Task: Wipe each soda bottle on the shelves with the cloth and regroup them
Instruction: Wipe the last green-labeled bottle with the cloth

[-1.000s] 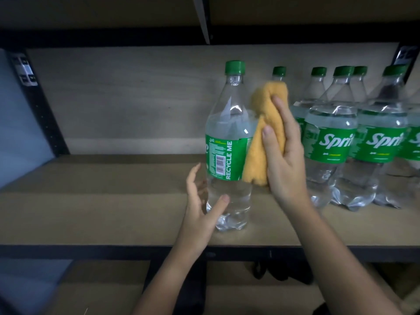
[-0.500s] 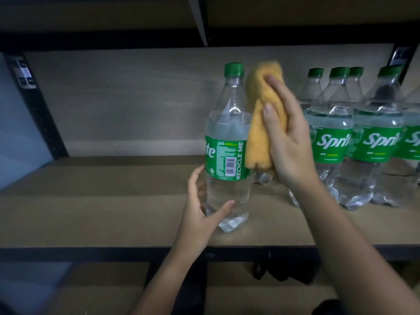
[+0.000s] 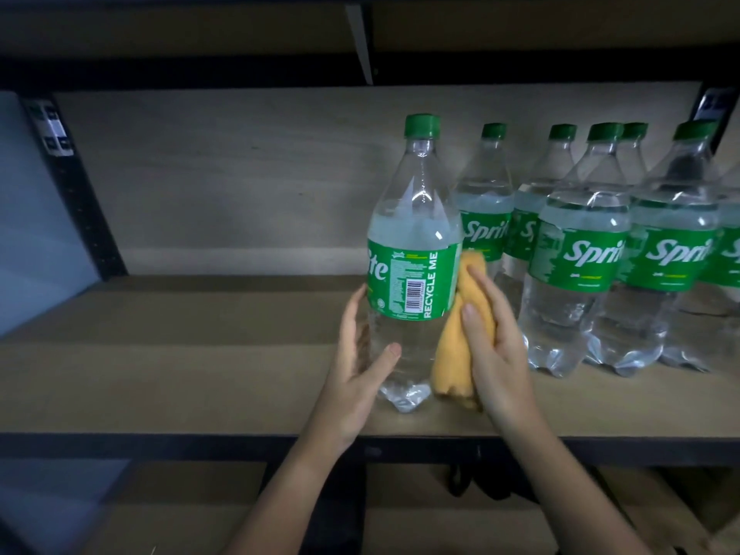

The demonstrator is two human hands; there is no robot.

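Observation:
A clear Sprite bottle with a green cap and green label stands upright near the front of the wooden shelf. My left hand cups its lower left side, thumb across the front. My right hand presses a folded yellow cloth against the bottle's lower right side, from the label down to the base. Several more Sprite bottles stand grouped to the right, against the back.
The shelf's left half is bare wood. A black metal upright stands at the left and another at the far right. A shelf board hangs overhead, and a lower shelf shows below the black front rail.
My right hand has slid the cloth down from the bottle's neck and shoulder to its lower body. My left hand has closed in on the bottle's lower left side.

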